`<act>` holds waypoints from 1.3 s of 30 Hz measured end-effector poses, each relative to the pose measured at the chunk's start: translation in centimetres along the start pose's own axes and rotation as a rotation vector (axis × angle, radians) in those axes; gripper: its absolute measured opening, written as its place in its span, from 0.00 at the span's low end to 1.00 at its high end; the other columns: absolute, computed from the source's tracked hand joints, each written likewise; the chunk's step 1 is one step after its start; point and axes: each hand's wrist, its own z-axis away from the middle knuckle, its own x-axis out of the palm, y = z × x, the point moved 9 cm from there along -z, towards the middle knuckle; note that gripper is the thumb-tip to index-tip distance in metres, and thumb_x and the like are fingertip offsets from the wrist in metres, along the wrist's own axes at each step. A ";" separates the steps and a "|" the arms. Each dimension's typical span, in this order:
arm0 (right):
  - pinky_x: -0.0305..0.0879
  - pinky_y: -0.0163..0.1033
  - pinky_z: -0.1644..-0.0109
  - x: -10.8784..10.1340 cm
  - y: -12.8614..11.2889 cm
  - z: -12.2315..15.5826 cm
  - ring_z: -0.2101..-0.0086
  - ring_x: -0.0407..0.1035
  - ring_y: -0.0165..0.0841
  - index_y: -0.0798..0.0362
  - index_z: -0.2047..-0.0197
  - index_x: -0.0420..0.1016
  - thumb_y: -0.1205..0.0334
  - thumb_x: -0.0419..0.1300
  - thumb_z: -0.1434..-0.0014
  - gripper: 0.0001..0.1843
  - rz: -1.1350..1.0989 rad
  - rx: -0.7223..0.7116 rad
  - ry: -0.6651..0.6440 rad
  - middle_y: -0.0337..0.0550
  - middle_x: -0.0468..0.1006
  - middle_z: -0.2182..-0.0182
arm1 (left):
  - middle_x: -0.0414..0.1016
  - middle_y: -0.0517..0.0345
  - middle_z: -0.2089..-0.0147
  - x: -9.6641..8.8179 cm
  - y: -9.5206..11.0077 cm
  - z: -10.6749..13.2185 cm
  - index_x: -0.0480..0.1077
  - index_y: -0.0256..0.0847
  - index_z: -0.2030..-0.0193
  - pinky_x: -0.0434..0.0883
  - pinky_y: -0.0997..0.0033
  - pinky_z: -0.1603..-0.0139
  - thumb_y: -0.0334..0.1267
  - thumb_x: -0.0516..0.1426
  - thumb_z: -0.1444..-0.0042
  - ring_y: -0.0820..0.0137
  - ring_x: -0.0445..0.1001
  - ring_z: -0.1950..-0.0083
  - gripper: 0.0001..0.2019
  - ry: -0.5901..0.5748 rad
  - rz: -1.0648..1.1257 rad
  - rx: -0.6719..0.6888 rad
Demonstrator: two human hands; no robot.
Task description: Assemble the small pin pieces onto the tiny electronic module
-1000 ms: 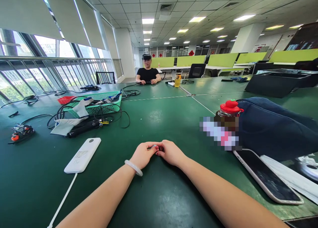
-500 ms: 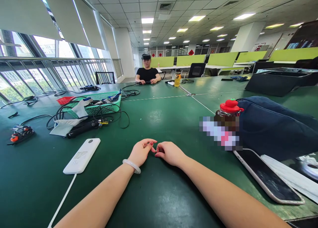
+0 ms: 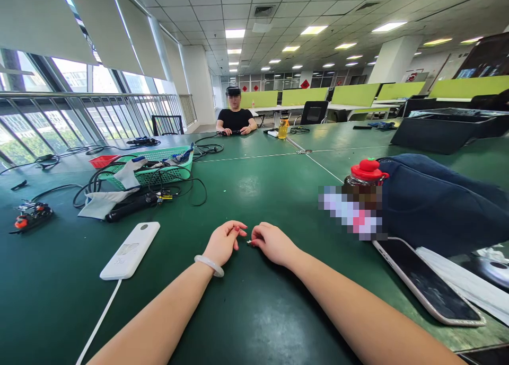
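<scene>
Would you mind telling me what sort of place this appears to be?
It looks like an open-plan office: lime-green partitions line the white desks behind, an office chair stands near them, and a tiled ceiling with light panels runs overhead.

You sit in an open-plan office: green partitions (image 3: 355,94) line white desks (image 3: 360,109), near a chair (image 3: 314,113), under lights (image 3: 235,33) in a tiled ceiling (image 3: 204,16).
</scene>
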 end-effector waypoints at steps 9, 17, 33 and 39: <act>0.57 0.32 0.66 -1.5 -1.0 0.2 0.71 0.64 0.27 0.51 0.72 0.71 0.71 0.56 0.50 0.06 -0.082 -0.052 0.087 0.36 0.72 0.73 | 0.72 0.55 0.64 -0.4 -0.5 -0.1 0.66 0.39 0.56 0.61 0.79 0.77 0.34 0.46 0.46 0.79 0.66 0.77 0.13 0.040 -0.024 0.050; 0.60 0.33 0.63 -2.1 -1.3 0.6 0.69 0.67 0.28 0.49 0.69 0.75 0.72 0.55 0.51 0.10 -0.194 -0.046 0.155 0.36 0.75 0.71 | 0.73 0.54 0.64 -0.2 0.8 0.4 0.65 0.40 0.54 0.66 0.77 0.76 0.36 0.47 0.46 0.76 0.69 0.75 0.14 0.022 -0.081 0.097; 0.55 0.30 0.78 -0.9 1.0 0.4 0.84 0.57 0.22 0.57 0.69 0.77 0.58 0.58 0.52 0.13 -0.673 0.252 0.070 0.38 0.72 0.81 | 0.75 0.60 0.68 0.9 3.6 1.8 0.64 0.43 0.48 0.69 0.73 0.64 0.34 0.47 0.45 0.73 0.71 0.71 0.18 -0.058 -0.319 0.268; 0.54 0.30 0.79 -0.8 0.7 0.5 0.84 0.57 0.23 0.57 0.72 0.77 0.57 0.57 0.51 0.12 -0.610 0.236 0.043 0.36 0.70 0.84 | 0.75 0.57 0.56 1.2 4.0 2.0 0.65 0.44 0.48 0.68 0.69 0.54 0.36 0.49 0.45 0.68 0.73 0.60 0.18 -0.076 -0.340 0.313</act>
